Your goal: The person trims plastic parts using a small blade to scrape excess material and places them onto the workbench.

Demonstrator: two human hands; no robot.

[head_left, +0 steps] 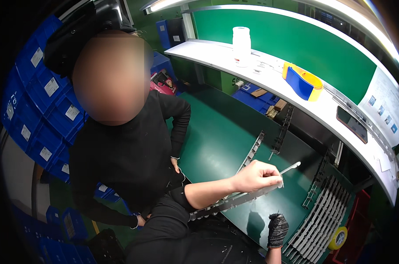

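Note:
My bare left hand point(257, 177) reaches across the bench with its thumb and fingers pinched together. A thin pale strip point(291, 167) with a rounded end sticks out past the fingertips. Directly under the hand, a long grey metal rail point(237, 203) with small notches slants down toward my body; its end meets the fingertips. Whether both pieces are gripped is partly hidden by the fingers. My right hand point(277, 231), in a dark grey knit glove, is closed above the green bench top point(239, 220), left of a row of slatted metal rails point(318, 220). Anything inside its fingers is hidden.
Another person point(129, 149) in black stands at the left, close to my left arm. Further rails with clips point(251, 152) lie on the bench. A yellow tape roll point(338, 238) is at the right. The white shelf point(270, 81) carries a white bottle point(241, 46) and a phone point(352, 124).

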